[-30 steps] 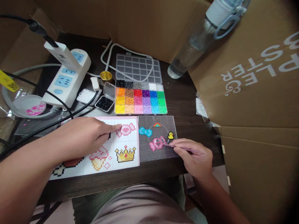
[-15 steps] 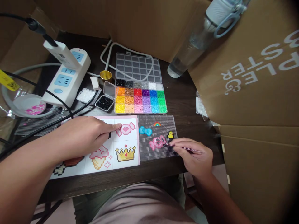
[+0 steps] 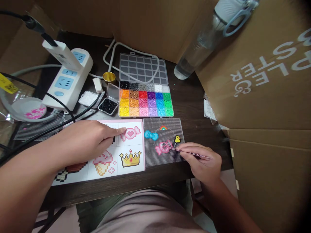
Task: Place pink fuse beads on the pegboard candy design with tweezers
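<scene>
My left hand (image 3: 88, 142) lies on the pattern sheet (image 3: 128, 163), index finger stretched out and pointing at the pink candy picture (image 3: 130, 133); the other fingers are curled. My right hand (image 3: 202, 161) pinches thin metal tweezers (image 3: 188, 153), whose tip touches the pink bead candy (image 3: 163, 147) on the clear pegboard (image 3: 155, 160). A blue bead bow (image 3: 151, 135), a small rainbow (image 3: 163, 128) and a yellow duck (image 3: 177, 139) also sit on the pegboard.
A compartment box of coloured beads (image 3: 145, 103) stands open behind the pegboard, with small trays of black (image 3: 108, 105) and white (image 3: 87, 98) beads to its left. A power strip (image 3: 68, 81) with cables, a water bottle (image 3: 206, 38) and cardboard walls (image 3: 262, 81) surround the dark table (image 3: 191, 103).
The view has shifted slightly; both hands stay where they were, the tweezers' tip still at the pink candy.
</scene>
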Demonstrator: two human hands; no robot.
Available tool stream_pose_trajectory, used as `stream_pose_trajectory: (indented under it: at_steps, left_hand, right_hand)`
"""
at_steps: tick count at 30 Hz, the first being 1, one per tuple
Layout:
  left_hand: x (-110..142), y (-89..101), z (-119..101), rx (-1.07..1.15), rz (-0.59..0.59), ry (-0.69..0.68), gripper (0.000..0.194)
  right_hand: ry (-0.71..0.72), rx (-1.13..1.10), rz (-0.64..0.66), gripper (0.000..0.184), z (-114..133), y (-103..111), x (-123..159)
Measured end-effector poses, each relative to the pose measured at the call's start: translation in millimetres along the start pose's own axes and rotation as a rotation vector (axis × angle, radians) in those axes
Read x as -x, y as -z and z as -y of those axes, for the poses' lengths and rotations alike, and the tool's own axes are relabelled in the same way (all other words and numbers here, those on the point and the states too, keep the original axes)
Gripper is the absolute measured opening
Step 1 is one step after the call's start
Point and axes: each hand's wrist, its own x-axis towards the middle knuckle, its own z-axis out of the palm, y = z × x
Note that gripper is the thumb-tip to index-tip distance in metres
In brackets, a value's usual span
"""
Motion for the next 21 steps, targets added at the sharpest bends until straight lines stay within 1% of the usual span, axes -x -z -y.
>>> stream_pose_trajectory:
  at_steps: [2, 4, 10, 13, 21]
  left_hand:
    - [-0.4, 0.3, -0.5, -0.088, 0.036, 0.002, 0.047]
    - [-1.0, 0.6, -1.1, -0.121, 0.044, 0.011, 0.048]
    - [-2.2, 0.4, -1.3, -0.114, 0.065, 0.017, 0.050]
    - [-2.6, -0.7, 0.0, -0.116, 0.051, 0.006, 0.049]
    - [-0.6, -0.7, 0.4, -0.111, 0.044, -0.011, 0.050]
  right_hand:
    - [-0.008, 0.001, -0.006, 0.017, 0.6, -0.2, -0.2]
    - [-0.011, 0.002, -0.009, 0.016, 1.3, -0.4, -0.5]
    - [0.010, 0.000, -0.014, 0.017, 1.8, -0.9, -0.9]
    - [0.013, -0.016, -0.020, 0.019, 0.8, -0.8, 0.0]
    - [-0.019, -0.084, -0.047, 0.018, 0.8, 0.1, -0.6]
